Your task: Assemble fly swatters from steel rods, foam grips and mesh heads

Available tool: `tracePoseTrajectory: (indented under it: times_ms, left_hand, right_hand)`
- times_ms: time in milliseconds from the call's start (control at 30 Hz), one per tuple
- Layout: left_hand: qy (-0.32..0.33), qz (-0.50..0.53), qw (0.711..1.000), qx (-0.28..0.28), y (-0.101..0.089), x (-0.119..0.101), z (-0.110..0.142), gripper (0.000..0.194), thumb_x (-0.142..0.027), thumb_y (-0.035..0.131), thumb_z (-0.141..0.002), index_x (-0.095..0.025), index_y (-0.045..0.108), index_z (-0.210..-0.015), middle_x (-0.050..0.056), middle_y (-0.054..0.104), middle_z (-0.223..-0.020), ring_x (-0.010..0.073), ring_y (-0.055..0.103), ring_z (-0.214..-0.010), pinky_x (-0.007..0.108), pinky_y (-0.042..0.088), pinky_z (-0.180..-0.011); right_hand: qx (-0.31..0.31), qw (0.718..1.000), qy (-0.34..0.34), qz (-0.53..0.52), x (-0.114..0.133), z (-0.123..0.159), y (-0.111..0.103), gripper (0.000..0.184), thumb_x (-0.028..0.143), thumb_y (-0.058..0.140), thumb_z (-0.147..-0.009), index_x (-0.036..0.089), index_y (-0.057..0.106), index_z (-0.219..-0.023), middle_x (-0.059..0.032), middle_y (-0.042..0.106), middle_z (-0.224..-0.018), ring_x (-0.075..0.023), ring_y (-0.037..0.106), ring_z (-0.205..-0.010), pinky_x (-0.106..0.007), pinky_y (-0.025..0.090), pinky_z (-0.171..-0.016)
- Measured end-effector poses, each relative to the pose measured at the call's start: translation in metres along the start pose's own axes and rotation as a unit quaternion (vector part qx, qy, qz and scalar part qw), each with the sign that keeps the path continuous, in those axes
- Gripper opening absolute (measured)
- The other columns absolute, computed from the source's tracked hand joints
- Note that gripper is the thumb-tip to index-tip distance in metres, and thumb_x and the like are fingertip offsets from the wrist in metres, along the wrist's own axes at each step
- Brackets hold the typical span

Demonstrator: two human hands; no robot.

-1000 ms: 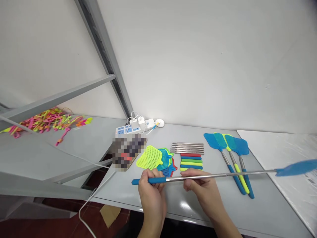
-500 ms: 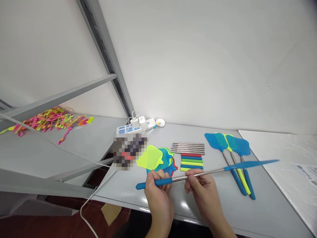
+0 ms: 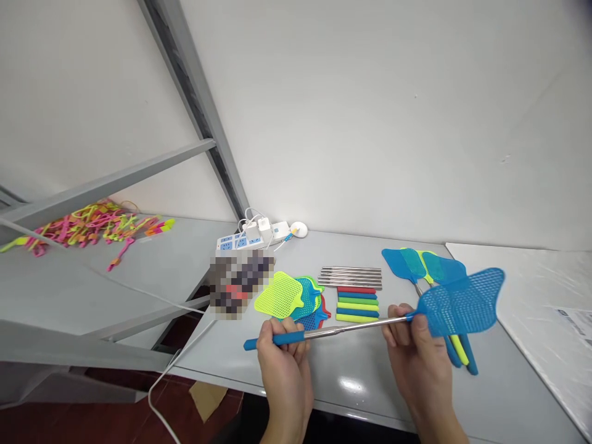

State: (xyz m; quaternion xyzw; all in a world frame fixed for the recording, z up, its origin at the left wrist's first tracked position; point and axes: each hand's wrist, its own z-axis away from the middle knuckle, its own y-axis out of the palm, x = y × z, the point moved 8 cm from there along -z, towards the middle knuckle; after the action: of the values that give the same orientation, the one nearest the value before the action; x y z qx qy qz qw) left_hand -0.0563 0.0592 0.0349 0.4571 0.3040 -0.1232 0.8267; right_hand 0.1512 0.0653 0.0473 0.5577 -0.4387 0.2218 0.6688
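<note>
- Left hand is clenched around the blue foam grip of a blue fly swatter, near the grip's end, with the fingers curled over it.
- Right hand holds the swatter's steel shaft just below the mesh head, pinched between thumb and fingers.
- Held between both hands above the table, the swatter lies nearly level, its mesh head raised at the right and overlapping the view of the finished swatters.
- Grey worktable runs beneath the hands, with a white sheet lying at its right end.
- Grey shelf at the left carries a tangled pile of pink and yellow plastic pieces.
- Three assembled fly swatters lie side by side, just beyond the right hand.
- Loose mesh swatter heads in yellow, teal, blue and red overlap in a stack, just beyond the left hand.
- Coloured foam grips lie in a neat row, between the stack and the assembled swatters.
- Steel rods lie parallel just beyond the grips.
- White power strip sits against the wall, with plugged-in adapters.
- Pixelated patch hides an object beside the stack.
</note>
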Motion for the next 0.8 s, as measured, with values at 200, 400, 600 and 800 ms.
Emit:
tracePoseTrajectory:
  times_ms: [200,400,600,800]
  left_hand:
    - [-0.013,0.01,0.999,0.039,0.013,0.022,0.018,0.046,-0.04,0.049,-0.094,-0.022,0.025,-0.058,-0.007,0.022,-0.052,0.0101,0.015,-0.046,0.027,0.018,-0.043]
    - [-0.017,0.026,0.999,0.035,0.013,0.027,0.02,0.048,-0.044,0.048,-0.094,-0.022,0.023,-0.059,-0.007,0.022,-0.05,0.0101,0.014,-0.044,0.027,0.019,-0.042]
    - [-0.04,0.007,0.997,0.073,0.023,0.042,0.022,0.048,-0.046,0.052,-0.093,-0.022,0.027,-0.059,-0.008,0.024,-0.049,0.0099,0.014,-0.044,0.026,0.02,-0.041]
    - [-0.062,-0.161,0.971,0.167,0.032,0.075,0.035,0.055,-0.063,0.07,-0.077,-0.02,0.039,-0.06,-0.006,0.036,-0.054,0.0094,0.029,-0.05,0.023,0.025,-0.048]
  right_hand:
    - [-0.002,0.997,-0.014,0.07,-0.023,0.019,0.014,0.019,0.042,0.071,-0.085,0.023,0.073,-0.085,0.0017,0.054,-0.059,-0.0102,0.041,-0.05,-0.027,0.035,-0.049]
    - [0.011,0.998,-0.002,0.066,-0.026,0.021,0.009,0.016,0.038,0.069,-0.088,0.023,0.072,-0.089,0.0037,0.05,-0.053,-0.0111,0.043,-0.048,-0.026,0.034,-0.048]
    - [0.004,0.996,-0.003,0.094,-0.021,0.017,0.003,0.02,0.04,0.07,-0.086,0.021,0.073,-0.09,0.0048,0.047,-0.052,-0.0104,0.044,-0.047,-0.025,0.035,-0.048]
    - [0.073,0.978,-0.018,0.194,0.011,0.004,0.012,0.029,0.048,0.063,-0.089,0.02,0.072,-0.091,-0.0023,0.06,-0.074,-0.0159,0.057,-0.065,-0.028,0.046,-0.06]
